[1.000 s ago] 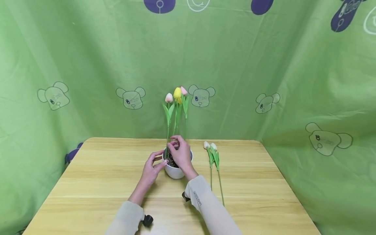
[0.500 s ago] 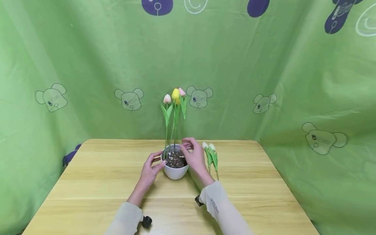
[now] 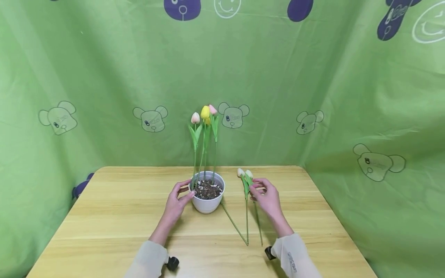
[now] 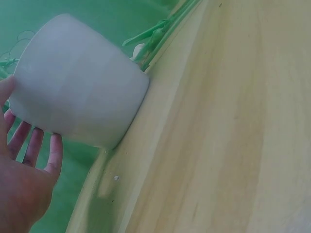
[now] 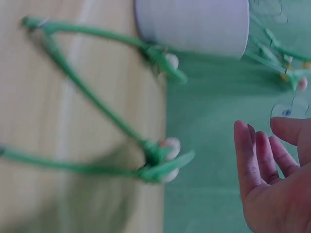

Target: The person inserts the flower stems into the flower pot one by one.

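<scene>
A white flowerpot [image 3: 206, 205] filled with dark soil [image 3: 208, 192] stands on the table. Upright in it are a pale pink tulip [image 3: 195, 118], yellow tulips [image 3: 205, 112] and another pink tulip [image 3: 213, 110]. My left hand [image 3: 175, 203] holds the pot's left side, thumb at the front of the rim and fingers around the wall. My right hand [image 3: 268, 197] hovers beside the white tulips [image 3: 245, 183] lying right of the pot; the right wrist view shows its fingers parted with nothing between them. A third stem [image 3: 233, 222] slants out from behind the pot, its white bud hidden in the head view.
The wooden table [image 3: 114, 208] reaches back to a green curtain [image 3: 264, 77] printed with bear faces, which also hangs at both sides. A small white crumb [image 4: 116, 178] lies near the pot in the left wrist view.
My right hand has moved from above the pot, away from the planted stems, rightward to the lying white tulips. My left hand has stayed at the pot. The head view has shifted slightly.
</scene>
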Tool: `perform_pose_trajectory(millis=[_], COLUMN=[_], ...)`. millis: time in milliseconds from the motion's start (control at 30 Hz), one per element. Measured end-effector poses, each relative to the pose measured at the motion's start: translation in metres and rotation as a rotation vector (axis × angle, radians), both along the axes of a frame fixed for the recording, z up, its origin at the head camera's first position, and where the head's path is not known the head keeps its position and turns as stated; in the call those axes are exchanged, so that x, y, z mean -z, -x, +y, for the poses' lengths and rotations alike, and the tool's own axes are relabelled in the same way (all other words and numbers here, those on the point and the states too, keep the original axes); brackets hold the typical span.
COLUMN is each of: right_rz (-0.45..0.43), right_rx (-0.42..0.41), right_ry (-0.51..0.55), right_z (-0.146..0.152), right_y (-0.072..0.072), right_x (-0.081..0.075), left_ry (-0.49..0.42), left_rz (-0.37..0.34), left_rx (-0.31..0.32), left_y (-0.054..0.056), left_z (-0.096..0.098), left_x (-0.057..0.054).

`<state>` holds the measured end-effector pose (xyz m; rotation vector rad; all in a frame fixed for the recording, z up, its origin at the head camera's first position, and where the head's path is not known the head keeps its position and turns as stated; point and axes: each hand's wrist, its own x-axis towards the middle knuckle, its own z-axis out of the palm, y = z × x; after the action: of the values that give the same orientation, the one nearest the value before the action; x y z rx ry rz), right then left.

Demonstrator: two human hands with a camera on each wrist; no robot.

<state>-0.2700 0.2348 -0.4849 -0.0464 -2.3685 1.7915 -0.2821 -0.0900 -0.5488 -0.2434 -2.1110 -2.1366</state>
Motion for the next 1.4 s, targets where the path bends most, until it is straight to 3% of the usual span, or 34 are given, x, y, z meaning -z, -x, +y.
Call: perform_pose_trajectory(millis=[267,700,1167,1400], right_rz=[-0.112,-0.25,-0.327,-0.324], right_rx=[0.052,0.028,0.002,-0.014], right_ry=[-0.085,-0.181,-0.079,-0.091], right_z=[0.034,0.048,0.035,0.026], right_y=[-0.01,-0.016,-0.012,-0.009], right_x=[0.027,0.06,0.063,0.061], left_ry=[-0.009,-0.006,-0.007,0.002], left_rz=[-0.012,-0.017,-0.017,-0.01], left_rx=[-0.001,-0.002,0.002,0.0], left_y=[0.0,-0.002,-0.001,-0.001], left_z=[0.0,0.0,0.0,-0.001], left_x=[-0.001,-0.002,-0.003,-0.001])
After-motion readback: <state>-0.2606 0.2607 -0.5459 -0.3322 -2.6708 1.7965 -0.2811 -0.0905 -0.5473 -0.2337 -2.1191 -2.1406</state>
